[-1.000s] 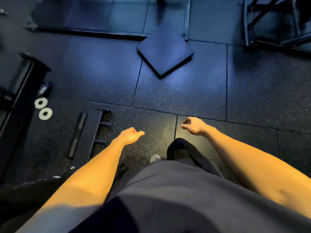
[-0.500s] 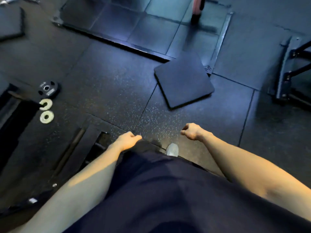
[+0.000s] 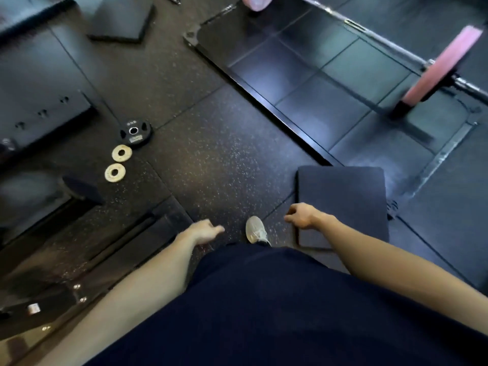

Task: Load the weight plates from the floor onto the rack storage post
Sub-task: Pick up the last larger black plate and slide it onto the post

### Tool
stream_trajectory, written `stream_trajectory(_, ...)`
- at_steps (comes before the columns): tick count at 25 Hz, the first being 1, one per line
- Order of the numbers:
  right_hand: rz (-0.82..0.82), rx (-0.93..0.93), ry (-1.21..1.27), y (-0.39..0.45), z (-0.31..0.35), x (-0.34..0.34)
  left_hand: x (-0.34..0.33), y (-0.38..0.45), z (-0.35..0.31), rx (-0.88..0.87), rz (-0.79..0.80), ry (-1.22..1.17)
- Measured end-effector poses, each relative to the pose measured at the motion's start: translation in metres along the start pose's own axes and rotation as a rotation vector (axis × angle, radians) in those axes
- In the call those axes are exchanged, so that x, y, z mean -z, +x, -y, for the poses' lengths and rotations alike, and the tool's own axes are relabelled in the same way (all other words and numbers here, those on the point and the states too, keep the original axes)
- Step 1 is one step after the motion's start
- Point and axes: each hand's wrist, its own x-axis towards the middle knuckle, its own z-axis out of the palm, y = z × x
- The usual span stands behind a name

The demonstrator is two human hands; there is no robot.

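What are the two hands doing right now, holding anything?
Left hand: open, fingers loosely extended, holding nothing.
Right hand: fingers loosely curled, holding nothing; counts as open.

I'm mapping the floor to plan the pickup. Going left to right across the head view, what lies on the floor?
Two pale small plates → black plate → shoe → dark pad → pink plate on the barbell.
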Motion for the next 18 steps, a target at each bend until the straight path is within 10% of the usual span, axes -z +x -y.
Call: stream_trajectory(18, 0.219, 0.407, -0.322, 0.349, 0.310, 0.349, 0.374, 0.147, -0.085, 0.361, -0.322, -0.653)
